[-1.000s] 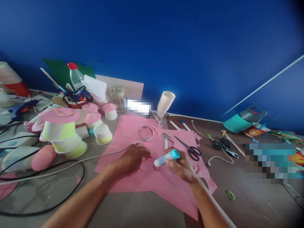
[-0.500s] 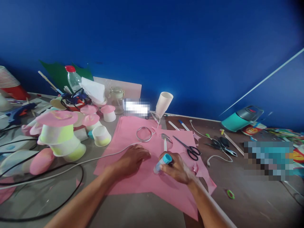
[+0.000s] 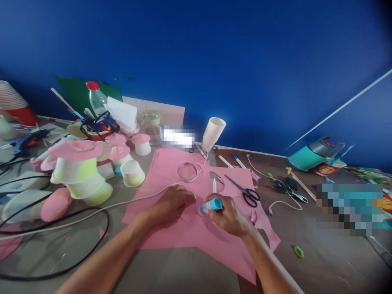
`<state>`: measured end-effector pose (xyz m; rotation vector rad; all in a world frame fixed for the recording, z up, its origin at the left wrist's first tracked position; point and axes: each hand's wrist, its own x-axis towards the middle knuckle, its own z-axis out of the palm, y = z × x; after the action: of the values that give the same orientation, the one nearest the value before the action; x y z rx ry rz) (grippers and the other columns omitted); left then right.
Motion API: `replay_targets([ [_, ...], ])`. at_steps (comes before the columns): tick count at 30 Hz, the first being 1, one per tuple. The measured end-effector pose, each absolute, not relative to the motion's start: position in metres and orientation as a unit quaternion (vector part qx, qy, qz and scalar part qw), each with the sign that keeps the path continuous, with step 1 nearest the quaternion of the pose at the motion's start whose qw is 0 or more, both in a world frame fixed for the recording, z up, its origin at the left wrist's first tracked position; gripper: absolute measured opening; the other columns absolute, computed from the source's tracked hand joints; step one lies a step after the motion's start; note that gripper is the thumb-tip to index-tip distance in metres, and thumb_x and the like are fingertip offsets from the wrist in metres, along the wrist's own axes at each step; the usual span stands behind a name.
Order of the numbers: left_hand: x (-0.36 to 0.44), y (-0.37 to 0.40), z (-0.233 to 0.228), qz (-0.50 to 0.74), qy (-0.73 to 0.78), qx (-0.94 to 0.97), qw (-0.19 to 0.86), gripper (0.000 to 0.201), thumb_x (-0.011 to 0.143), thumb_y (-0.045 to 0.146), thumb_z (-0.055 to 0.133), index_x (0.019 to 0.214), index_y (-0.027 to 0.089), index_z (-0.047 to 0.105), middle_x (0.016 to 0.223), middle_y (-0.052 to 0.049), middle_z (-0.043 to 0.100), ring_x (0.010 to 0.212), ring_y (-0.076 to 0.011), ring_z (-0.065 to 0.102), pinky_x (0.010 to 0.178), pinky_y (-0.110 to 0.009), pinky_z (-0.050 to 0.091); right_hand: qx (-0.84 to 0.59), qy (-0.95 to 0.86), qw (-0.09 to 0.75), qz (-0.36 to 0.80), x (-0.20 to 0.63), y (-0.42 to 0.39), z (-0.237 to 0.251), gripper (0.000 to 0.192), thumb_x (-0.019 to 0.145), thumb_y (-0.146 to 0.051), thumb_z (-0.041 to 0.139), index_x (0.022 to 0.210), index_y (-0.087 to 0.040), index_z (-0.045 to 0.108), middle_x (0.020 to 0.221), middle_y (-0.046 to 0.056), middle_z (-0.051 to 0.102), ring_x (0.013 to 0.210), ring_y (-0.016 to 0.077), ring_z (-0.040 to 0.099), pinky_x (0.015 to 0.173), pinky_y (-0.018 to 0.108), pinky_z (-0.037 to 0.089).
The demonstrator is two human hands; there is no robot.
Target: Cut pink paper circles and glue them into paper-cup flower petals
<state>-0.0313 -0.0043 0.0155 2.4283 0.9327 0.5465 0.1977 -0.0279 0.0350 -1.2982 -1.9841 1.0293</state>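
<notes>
My right hand (image 3: 228, 215) is wrapped round a clear tube with a light-blue end (image 3: 216, 203). The tube leans, and its lower end is at the pink paper (image 3: 183, 237). A white pointed stick, perhaps a pen (image 3: 214, 185), shows just beyond these fingers; whether they touch it I cannot tell. My left hand (image 3: 173, 204) rests on the same paper, fingers stretched out, with nothing seen in it. Ahead of it lies a metal ring (image 3: 187, 172). Black-handled scissors (image 3: 249, 196) lie on the paper beyond my right hand.
Paper cups with pink tops (image 3: 76, 163) crowd the left, near a glue gun (image 3: 27, 141) and a looping black cable (image 3: 105, 232). Behind the paper stand a glass jar (image 3: 152, 126) and stacked white cups (image 3: 213, 132). A white cord (image 3: 137, 200) crosses the paper. A teal bottle (image 3: 306, 157) lies right.
The tube in my right hand has tipped lower and its lower end has shifted slightly away from me. My left hand stays in place on the paper. The view has shifted slightly.
</notes>
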Motion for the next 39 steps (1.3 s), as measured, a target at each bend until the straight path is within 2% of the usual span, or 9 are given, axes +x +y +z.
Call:
replay_targets([
  [4,-0.033,-0.004,0.012,0.196,0.343,0.887,0.241,0.039,0.081,-0.001,0.046,0.103,0.023,0.066,0.11,-0.002,0.072,0.105,-0.0205,0.061,0.097,-0.037,0.042,-0.467,-0.685,0.337,0.447,0.209,-0.026,0.037,0.008,0.079,-0.026,0.059,0.076,-0.018,0.062,0.063,-0.001,0.06,0.053,0.0122,0.049,0.049,0.023,0.039],
  [7,-0.032,-0.003,0.01,0.198,0.339,0.889,0.236,0.036,0.084,0.002,0.046,0.106,0.023,0.066,0.118,-0.003,0.071,0.11,-0.0219,0.06,0.1,-0.039,0.04,-0.484,-0.662,0.394,0.416,0.21,-0.024,0.032,0.016,0.082,-0.033,0.058,0.086,-0.018,0.062,0.065,0.0,0.059,0.055,0.0138,0.05,0.051,0.025,0.04],
  [12,-0.032,-0.003,0.011,0.198,0.341,0.888,0.237,0.031,0.088,0.006,0.047,0.104,0.024,0.066,0.109,-0.003,0.072,0.103,-0.0206,0.062,0.095,-0.037,0.043,-0.499,-0.711,0.311,0.387,0.197,-0.026,0.032,0.009,0.077,-0.027,0.06,0.081,-0.019,0.061,0.06,-0.002,0.057,0.053,0.0131,0.047,0.05,0.025,0.037],
  [16,-0.032,-0.004,0.013,0.201,0.343,0.886,0.237,0.037,0.083,0.001,0.047,0.105,0.023,0.066,0.111,-0.004,0.072,0.105,-0.0204,0.061,0.097,-0.036,0.043,-0.477,-0.719,0.263,0.431,0.2,-0.027,0.04,0.005,0.075,-0.023,0.06,0.072,-0.02,0.061,0.06,-0.002,0.06,0.053,0.0129,0.05,0.051,0.023,0.039],
  [22,-0.031,-0.003,0.014,0.191,0.337,0.89,0.241,0.036,0.082,0.001,0.047,0.102,0.023,0.067,0.109,-0.003,0.072,0.103,-0.0203,0.061,0.097,-0.038,0.042,-0.47,-0.672,0.386,0.423,0.207,-0.026,0.034,0.017,0.08,-0.034,0.061,0.084,-0.017,0.064,0.066,0.0,0.061,0.055,0.0134,0.05,0.05,0.025,0.04],
  [29,-0.032,-0.005,0.012,0.216,0.34,0.882,0.246,0.033,0.087,0.003,0.047,0.105,0.024,0.065,0.11,-0.001,0.073,0.103,-0.0198,0.061,0.095,-0.035,0.042,-0.45,-0.752,0.295,0.381,0.184,-0.033,0.027,0.007,0.079,-0.021,0.059,0.082,-0.019,0.065,0.069,0.003,0.062,0.058,0.0151,0.051,0.052,0.025,0.041],
  [34,-0.032,-0.004,0.011,0.214,0.332,0.889,0.231,0.034,0.086,0.003,0.046,0.107,0.022,0.066,0.115,-0.003,0.072,0.106,-0.0211,0.06,0.097,-0.037,0.042,-0.443,-0.73,0.253,0.455,0.19,-0.035,0.039,0.007,0.073,-0.021,0.061,0.079,-0.02,0.064,0.066,0.0,0.063,0.056,0.015,0.052,0.052,0.026,0.041],
  [36,-0.032,-0.003,0.01,0.208,0.337,0.89,0.228,0.035,0.085,0.003,0.047,0.107,0.022,0.066,0.116,-0.004,0.072,0.107,-0.0217,0.06,0.096,-0.038,0.042,-0.427,-0.721,0.266,0.476,0.194,-0.035,0.041,0.008,0.073,-0.024,0.062,0.079,-0.02,0.064,0.065,-0.001,0.062,0.055,0.0142,0.05,0.052,0.026,0.041],
  [39,-0.031,-0.002,0.011,0.201,0.342,0.887,0.235,0.038,0.081,0.0,0.048,0.105,0.023,0.066,0.114,-0.003,0.072,0.107,-0.0217,0.061,0.097,-0.038,0.042,-0.428,-0.707,0.344,0.446,0.198,-0.033,0.039,0.015,0.076,-0.031,0.061,0.083,-0.018,0.064,0.067,0.0,0.062,0.054,0.0127,0.049,0.05,0.024,0.04],
])
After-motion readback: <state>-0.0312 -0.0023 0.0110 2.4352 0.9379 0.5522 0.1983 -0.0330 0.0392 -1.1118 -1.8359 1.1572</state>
